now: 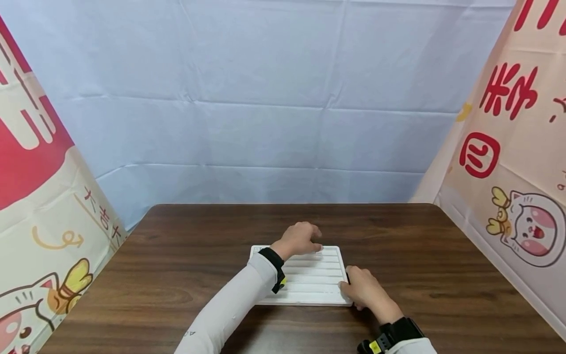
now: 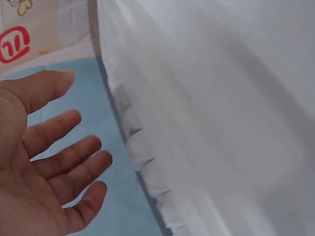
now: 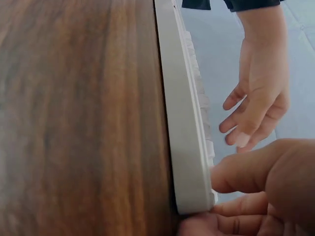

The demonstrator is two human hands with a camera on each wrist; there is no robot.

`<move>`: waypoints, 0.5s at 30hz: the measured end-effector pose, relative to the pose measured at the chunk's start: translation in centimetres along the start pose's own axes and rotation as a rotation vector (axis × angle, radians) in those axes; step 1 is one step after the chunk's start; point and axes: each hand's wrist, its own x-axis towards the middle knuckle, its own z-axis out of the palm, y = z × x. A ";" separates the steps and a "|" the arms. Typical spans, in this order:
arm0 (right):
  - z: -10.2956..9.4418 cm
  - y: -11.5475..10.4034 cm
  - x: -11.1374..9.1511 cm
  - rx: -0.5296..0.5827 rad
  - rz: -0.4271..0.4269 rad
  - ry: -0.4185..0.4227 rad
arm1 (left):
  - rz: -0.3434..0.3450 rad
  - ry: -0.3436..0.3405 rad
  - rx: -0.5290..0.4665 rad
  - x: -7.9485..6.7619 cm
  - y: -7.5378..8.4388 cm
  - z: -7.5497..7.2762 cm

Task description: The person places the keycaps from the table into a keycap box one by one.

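Observation:
A flat white board with raised rows (image 1: 309,280) lies on the brown table, its long rows running left to right. My right hand (image 1: 364,290) is at its right side. In the right wrist view the right thumb (image 3: 236,169) rests on the top edge and the fingers curl under the near corner, pinching the board. My left hand (image 1: 298,238) hovers over the board's far part, fingers apart and loosely bent. The left wrist view shows this hand (image 2: 49,162) holding nothing, beside the board's stepped edge (image 2: 147,162). The left forearm hides part of the board's left side.
The brown wooden table (image 1: 185,280) extends around the board on all sides. A pale blue cloth (image 1: 265,123) hangs behind it. Printed cloths with cartoon cats stand at the left (image 1: 53,221) and right (image 1: 508,172). Both wrists wear black bands (image 1: 274,265).

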 end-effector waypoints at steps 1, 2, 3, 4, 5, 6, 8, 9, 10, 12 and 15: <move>-0.2 0.0 0.0 -0.033 0.001 0.010 | 0.005 0.012 0.018 -0.2 0.1 -0.1; -0.4 -0.1 0.0 -0.068 0.002 0.020 | 0.009 0.027 0.036 -0.3 0.2 -0.3; -0.5 -0.2 0.0 -0.101 0.004 0.033 | 0.011 0.041 0.050 -0.5 0.4 -0.4; -0.7 -0.3 0.0 -0.138 0.004 0.047 | 0.014 0.048 0.058 -0.8 0.5 -0.7; -0.9 -0.3 0.0 -0.170 0.004 0.060 | 0.015 0.052 0.062 -1.0 0.7 -0.9; -1.0 -0.4 0.0 -0.199 0.000 0.074 | 0.014 0.055 0.067 -1.3 0.9 -1.1; -1.1 -0.6 -0.1 -0.216 0.005 0.093 | 0.014 0.059 0.078 -1.8 1.1 -1.5; -1.0 -0.7 -0.1 -0.224 0.002 0.099 | 0.011 0.055 0.081 -2.1 1.2 -1.7; -0.9 -0.7 -0.1 -0.233 -0.003 0.104 | 0.005 0.049 0.086 -2.5 1.4 -1.9; -0.7 -0.8 -0.1 -0.246 -0.017 0.122 | -0.007 0.035 0.089 -3.1 1.5 -2.3; -0.3 -1.0 -0.2 -0.253 -0.051 0.155 | -0.044 -0.016 0.104 -4.1 1.4 -2.7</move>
